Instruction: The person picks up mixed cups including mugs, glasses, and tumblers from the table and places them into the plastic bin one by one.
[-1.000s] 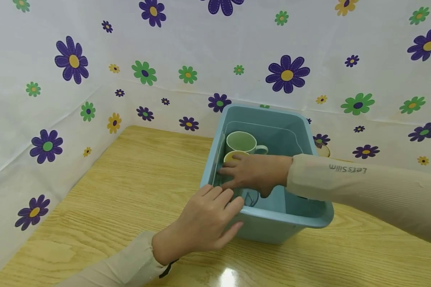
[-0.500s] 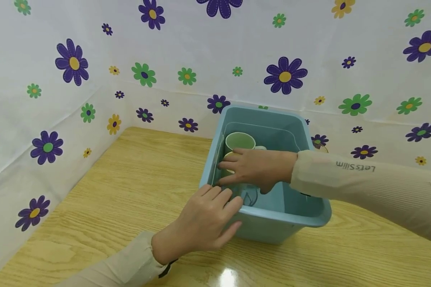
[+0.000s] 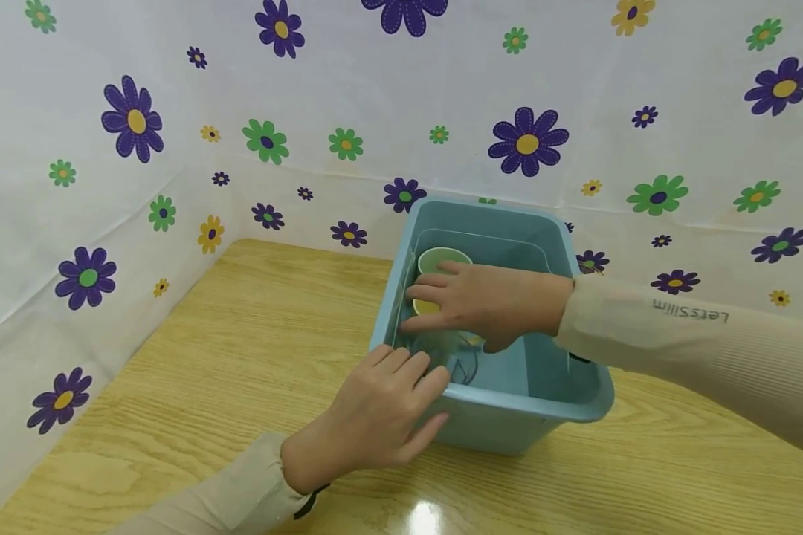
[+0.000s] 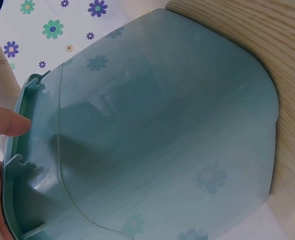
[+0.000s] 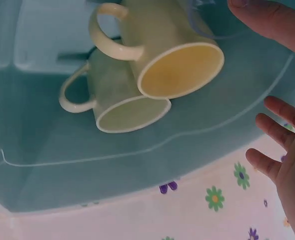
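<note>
Several cups stand inside a blue plastic bin [image 3: 502, 401]. A pale green mug [image 5: 132, 115] is farthest back along the bin's left side. In front of it sits a yellow mug [image 5: 182, 72], partly covered by my right hand in the head view. Nearer the front is a clear glass cup [image 3: 442, 345], partly hidden. My right hand [image 3: 488, 301] hovers over the mugs with fingers spread and nothing between them. With fingers curled over the rim, my left hand [image 3: 381, 409] grips the bin's front left corner; its thumb [image 4: 10, 122] is outside the wall.
Under the bin is a wood-grain table [image 3: 241, 357], stretching left and forward of it. A white sheet with printed flowers [image 3: 348, 89] hangs behind and to the left, close to the bin's back.
My right hand has risen slightly and shifted back and right over the mugs, uncovering more of the glass cup. My left hand keeps its place on the rim.
</note>
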### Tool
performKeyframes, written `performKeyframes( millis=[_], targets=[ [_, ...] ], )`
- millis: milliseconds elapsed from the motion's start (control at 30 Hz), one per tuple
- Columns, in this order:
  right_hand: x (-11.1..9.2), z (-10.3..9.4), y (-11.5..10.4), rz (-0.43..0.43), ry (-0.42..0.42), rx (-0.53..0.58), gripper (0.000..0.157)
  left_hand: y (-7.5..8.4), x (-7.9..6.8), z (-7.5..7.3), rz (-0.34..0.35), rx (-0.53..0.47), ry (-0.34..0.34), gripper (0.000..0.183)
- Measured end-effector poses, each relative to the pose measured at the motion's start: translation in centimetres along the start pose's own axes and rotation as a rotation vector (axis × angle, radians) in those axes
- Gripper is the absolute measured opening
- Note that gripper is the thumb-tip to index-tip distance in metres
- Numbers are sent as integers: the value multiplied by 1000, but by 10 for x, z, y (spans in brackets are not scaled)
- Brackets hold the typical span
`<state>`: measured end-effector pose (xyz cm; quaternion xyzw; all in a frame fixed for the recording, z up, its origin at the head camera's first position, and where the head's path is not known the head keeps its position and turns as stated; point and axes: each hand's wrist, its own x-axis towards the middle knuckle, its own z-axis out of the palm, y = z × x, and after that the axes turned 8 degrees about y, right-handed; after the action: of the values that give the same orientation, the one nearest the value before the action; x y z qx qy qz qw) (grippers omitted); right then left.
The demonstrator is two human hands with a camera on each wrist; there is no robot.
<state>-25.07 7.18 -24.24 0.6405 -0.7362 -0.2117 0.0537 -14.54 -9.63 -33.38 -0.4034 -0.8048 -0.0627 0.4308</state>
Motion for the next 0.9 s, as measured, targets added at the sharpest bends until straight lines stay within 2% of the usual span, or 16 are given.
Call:
performKeyframes(
  millis=[233, 467, 900],
  targets=[
    [-12, -13, 0, 35, 96, -2, 89, 0, 0, 0, 1, 2, 3, 27],
    [-30, -26, 0, 117, 177, -35, 88, 0, 1, 0, 3, 6, 2, 27],
    [-60, -37, -9, 254, 206, -91, 92, 0, 1, -1, -5, 7, -10, 26]
  ],
)
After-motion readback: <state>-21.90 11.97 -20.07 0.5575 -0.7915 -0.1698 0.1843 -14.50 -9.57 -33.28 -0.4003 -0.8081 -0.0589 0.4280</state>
